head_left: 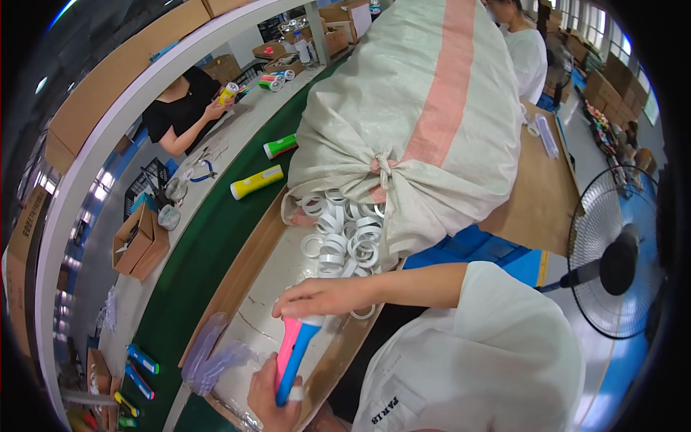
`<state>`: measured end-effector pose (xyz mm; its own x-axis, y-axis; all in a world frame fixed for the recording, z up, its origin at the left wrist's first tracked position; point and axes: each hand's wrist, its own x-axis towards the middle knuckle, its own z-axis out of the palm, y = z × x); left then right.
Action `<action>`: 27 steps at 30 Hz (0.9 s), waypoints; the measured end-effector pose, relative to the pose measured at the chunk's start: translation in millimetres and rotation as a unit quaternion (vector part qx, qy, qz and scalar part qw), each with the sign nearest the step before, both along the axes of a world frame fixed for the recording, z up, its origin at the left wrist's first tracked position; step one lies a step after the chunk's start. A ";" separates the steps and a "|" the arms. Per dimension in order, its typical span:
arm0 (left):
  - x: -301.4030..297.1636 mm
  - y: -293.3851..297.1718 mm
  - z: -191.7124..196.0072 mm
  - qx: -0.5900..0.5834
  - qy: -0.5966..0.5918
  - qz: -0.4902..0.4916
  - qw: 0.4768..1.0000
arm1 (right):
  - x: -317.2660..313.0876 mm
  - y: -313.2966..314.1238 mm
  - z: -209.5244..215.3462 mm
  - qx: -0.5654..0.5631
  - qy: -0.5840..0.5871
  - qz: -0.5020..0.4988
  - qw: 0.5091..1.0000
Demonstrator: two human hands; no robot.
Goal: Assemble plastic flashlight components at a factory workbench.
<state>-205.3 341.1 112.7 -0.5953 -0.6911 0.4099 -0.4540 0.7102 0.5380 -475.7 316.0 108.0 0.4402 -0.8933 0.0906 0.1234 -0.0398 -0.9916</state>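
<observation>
My left hand (268, 403) is closed around the narrow lower ends of a pink flashlight (288, 338) and a blue flashlight (298, 360), held side by side. Across their wide upper ends lies my right hand (327, 294), its fingers curled over the pink one's head. Part of a white rim shows at the blue one's head; the rest of both heads is hidden under the right hand. Both hands are above a shallow cardboard tray (248, 317). Just beyond my right hand, a pile of white plastic rings (345, 234) lies at the mouth of a woven sack (425, 108).
Clear purplish plastic sleeves (209, 356) lie at the tray's near left edge. A green conveyor belt (198, 252) carries a yellow flashlight (257, 182), a green one (280, 147) and several others. A fan (619, 259) stands right. Across the belt, a person (188, 108) holds a yellow flashlight.
</observation>
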 end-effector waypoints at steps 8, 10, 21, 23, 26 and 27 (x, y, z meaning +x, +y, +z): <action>-46.6 -8.1 13.2 -0.115 -0.111 -0.011 0.987 | 1.8 -34.2 -39.6 0.308 -0.245 -0.050 0.918; -37.2 -11.7 6.4 -0.128 -0.142 0.019 0.981 | 4.7 -34.2 -22.6 0.306 -0.237 -0.066 0.920; -41.4 -21.2 -25.7 -0.058 -0.059 0.057 0.995 | 9.8 -50.2 -55.4 0.194 -0.100 -0.092 0.972; -40.2 -20.2 -38.6 -0.111 -0.018 0.072 0.991 | 11.8 -44.9 -40.0 0.130 -0.105 -0.097 0.981; -50.0 -7.9 -48.2 -0.117 -0.016 0.100 0.988 | 6.1 -35.8 -29.5 0.066 -0.135 -0.085 0.985; -56.8 -4.4 -46.3 -0.080 0.030 0.118 0.989 | 5.2 -34.6 -31.1 0.070 -0.203 -0.083 0.973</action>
